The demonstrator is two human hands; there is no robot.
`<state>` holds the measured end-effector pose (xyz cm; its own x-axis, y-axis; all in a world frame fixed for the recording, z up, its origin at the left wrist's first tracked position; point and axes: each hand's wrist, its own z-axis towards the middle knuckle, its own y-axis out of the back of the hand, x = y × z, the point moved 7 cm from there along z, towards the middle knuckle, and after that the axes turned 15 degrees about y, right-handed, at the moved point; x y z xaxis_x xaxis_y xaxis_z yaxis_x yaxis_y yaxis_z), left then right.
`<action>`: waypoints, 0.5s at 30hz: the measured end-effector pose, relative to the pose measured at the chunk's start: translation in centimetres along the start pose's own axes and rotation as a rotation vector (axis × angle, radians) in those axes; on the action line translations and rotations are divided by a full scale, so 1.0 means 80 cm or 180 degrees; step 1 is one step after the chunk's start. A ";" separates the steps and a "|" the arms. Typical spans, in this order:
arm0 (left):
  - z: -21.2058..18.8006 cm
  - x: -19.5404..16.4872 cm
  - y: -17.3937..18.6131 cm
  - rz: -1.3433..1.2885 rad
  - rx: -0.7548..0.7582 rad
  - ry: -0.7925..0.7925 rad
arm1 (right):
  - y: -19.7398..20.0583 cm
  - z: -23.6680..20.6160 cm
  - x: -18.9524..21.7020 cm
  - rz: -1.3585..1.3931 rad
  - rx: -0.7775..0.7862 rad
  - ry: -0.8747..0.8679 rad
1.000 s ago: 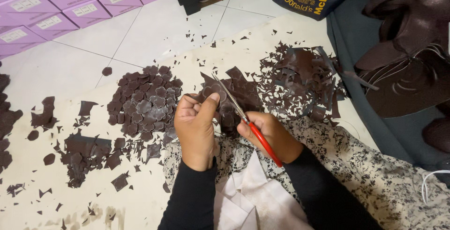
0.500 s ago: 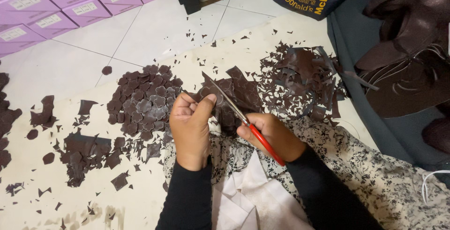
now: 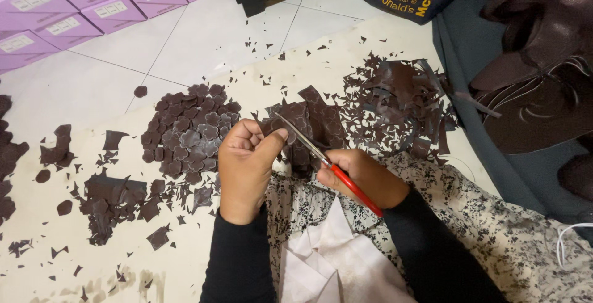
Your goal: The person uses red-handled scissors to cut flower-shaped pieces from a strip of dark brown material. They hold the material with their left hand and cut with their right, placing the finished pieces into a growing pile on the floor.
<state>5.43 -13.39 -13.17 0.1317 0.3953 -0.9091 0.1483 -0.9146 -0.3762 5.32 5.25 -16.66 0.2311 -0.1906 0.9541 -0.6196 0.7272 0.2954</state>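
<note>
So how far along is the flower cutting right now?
Done: a pile of cut dark brown flower shapes. In hand: the left hand pinches a small piece while the right hand works red-handled scissors. Left: uncut dark sheets and scraps.

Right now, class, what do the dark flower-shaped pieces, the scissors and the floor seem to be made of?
Flower-shaped pieces: thin dark brown sheet, probably faux leather or similar; they lie flat with clean cut edges and a faint sheen.
Scissors: pale, shiny blades, likely steel; the red grip looks like smooth plastic.
Floor: glossy white tiles, likely ceramic, with visible grout lines.
</note>
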 end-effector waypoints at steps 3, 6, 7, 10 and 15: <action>0.001 -0.002 -0.002 -0.0060 0.0026 -0.0016 | 0.000 0.000 -0.003 0.0050 -0.0084 0.0030; 0.001 -0.003 -0.002 -0.0073 0.0002 -0.0005 | 0.000 0.001 -0.004 0.0037 -0.0115 0.0108; 0.000 -0.003 -0.001 -0.0061 -0.0010 -0.0006 | 0.000 0.001 -0.004 0.0013 -0.0115 0.0125; 0.000 -0.003 0.001 0.0003 -0.0066 -0.0024 | 0.001 0.000 -0.005 -0.0105 -0.0077 0.0126; 0.000 -0.003 0.000 -0.0035 -0.0066 -0.0067 | 0.001 0.000 -0.012 -0.0016 -0.0068 0.0001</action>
<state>5.39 -13.51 -12.97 0.1094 0.4033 -0.9085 0.1699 -0.9081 -0.3827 5.05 5.49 -17.53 0.2344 -0.1941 0.9526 -0.6022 0.7402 0.2990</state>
